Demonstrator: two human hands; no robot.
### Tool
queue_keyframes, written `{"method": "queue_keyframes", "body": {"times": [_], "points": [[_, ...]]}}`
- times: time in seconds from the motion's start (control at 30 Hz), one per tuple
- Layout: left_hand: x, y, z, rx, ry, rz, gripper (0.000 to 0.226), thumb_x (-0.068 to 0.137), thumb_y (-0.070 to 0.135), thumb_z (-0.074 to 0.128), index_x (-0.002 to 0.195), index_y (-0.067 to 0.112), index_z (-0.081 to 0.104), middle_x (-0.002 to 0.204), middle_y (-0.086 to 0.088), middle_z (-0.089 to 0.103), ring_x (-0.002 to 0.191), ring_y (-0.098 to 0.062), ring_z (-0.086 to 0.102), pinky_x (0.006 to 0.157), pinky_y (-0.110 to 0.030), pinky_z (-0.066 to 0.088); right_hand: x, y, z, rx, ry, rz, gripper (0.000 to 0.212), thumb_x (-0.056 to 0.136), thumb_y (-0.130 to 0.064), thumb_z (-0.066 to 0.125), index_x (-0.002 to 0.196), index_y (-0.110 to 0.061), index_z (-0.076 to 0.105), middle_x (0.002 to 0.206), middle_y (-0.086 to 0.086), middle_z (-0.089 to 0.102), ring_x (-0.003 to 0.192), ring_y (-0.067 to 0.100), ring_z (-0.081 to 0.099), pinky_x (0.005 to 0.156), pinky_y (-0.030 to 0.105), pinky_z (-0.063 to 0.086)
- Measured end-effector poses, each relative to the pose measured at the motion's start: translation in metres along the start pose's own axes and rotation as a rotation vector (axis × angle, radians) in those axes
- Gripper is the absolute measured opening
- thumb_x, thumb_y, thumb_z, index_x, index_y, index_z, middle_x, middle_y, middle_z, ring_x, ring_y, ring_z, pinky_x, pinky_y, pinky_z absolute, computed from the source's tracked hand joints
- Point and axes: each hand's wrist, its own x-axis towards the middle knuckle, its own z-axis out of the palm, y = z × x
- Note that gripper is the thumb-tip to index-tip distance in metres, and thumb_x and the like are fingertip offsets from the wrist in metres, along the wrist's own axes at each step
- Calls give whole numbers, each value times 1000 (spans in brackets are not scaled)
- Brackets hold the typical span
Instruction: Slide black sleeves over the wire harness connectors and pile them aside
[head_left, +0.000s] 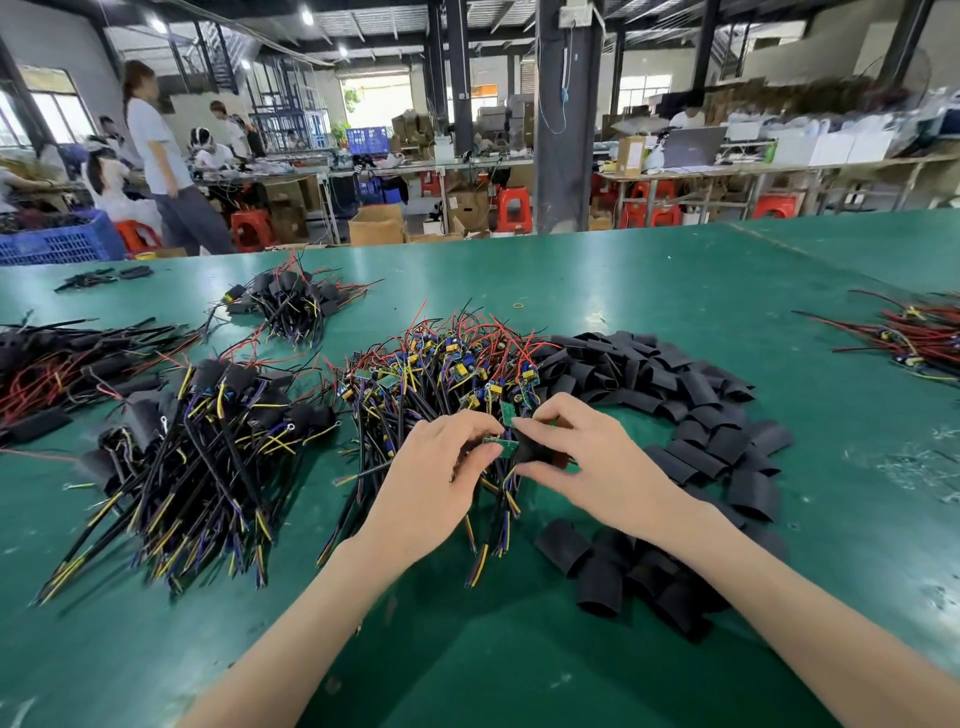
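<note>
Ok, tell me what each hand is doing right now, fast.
Left hand: pinching the green connector board.
Right hand: gripping a black sleeve, held up to that board.

Green-topped table (675, 280). Centre: heap of unsleeved wire harnesses (441, 364), touching a heap of loose black sleeves (685, 400) on its right. Left: pile of sleeved harnesses (208, 452); smaller sleeved pile (291, 304) behind it. Red-wired bundle (917, 338) at right edge, well apart.
</note>
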Motion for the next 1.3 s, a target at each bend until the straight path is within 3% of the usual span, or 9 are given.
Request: {"method": "queue_keyframes", "body": {"times": [0.13, 0.23, 0.33, 0.43, 0.57, 0.77, 0.9, 1.17, 1.3], "points": [[1, 2, 0, -10, 5, 68, 14, 86, 19, 61, 99, 16, 65, 83, 26, 54, 80, 12, 43, 77, -16, 33, 1, 2, -1, 39, -18, -10, 38, 79, -23, 74, 114, -9, 67, 93, 4, 55, 77, 18, 54, 71, 25, 43], [0, 1, 0, -55, -13, -24, 13, 90, 25, 60, 101, 21, 65, 76, 26, 54, 78, 2, 49, 74, -11, 34, 1, -2, 0, 43, 7, 0, 40, 79, -23, 74, 115, -8, 66, 96, 4, 54, 77, 20, 55, 71, 30, 47], [1, 2, -1, -115, -26, -59, 9, 90, 19, 62, 98, 19, 66, 65, 18, 55, 60, -3, 48, 61, -10, 34, -1, -7, 0, -31, 17, 2, 40, 81, -21, 72, 117, -7, 63, 101, 6, 54, 73, 26, 58, 67, 40, 52], [2, 3, -1, -164, -44, -98, 10, 88, 14, 64, 97, 16, 67, 70, 11, 64, 61, -7, 53, 62, -15, 40, -3, -15, 0, -192, 22, -46, 37, 80, -19, 72, 112, -4, 63, 100, 12, 56, 68, 31, 60, 56, 42, 54], [2, 3, -2, -216, -71, -139, 15, 87, 14, 66, 102, 16, 69, 81, 9, 71, 73, 1, 63, 73, -12, 44, -4, -23, -1, -332, 17, -88, 43, 70, -19, 82, 107, -1, 66, 90, 11, 60, 55, 24, 59, 39, 31, 49], [5, -2, -9, -201, -98, -160, 15, 87, 12, 65, 101, 17, 64, 83, 12, 70, 78, -1, 64, 76, -10, 44, -1, -18, -1, -223, 40, 11, 36, 83, -18, 69, 116, -5, 61, 104, 13, 55, 67, 31, 57, 54, 41, 51], [3, -4, -8, -164, -95, -163, 12, 88, 9, 64, 81, 18, 66, 70, 12, 68, 65, -5, 60, 63, -9, 40, -3, -17, -1, -230, 12, 26, 36, 83, -21, 71, 113, -5, 61, 101, 11, 54, 61, 28, 54, 51, 34, 47], [3, -6, -2, -186, -102, -143, 14, 89, 9, 61, 81, 19, 66, 71, 15, 67, 65, -15, 62, 65, -23, 47, -3, -20, -2, -272, -17, 20, 34, 80, -22, 73, 108, -4, 63, 99, 10, 56, 59, 24, 54, 49, 33, 48], [2, -4, -1, -191, -107, -146, 17, 89, 8, 60, 79, 21, 64, 69, 13, 66, 63, -12, 59, 61, -14, 43, -4, -21, -1, -280, -27, 31, 35, 81, -22, 72, 108, -3, 63, 99, 10, 56, 59, 25, 54, 48, 33, 47]]}}
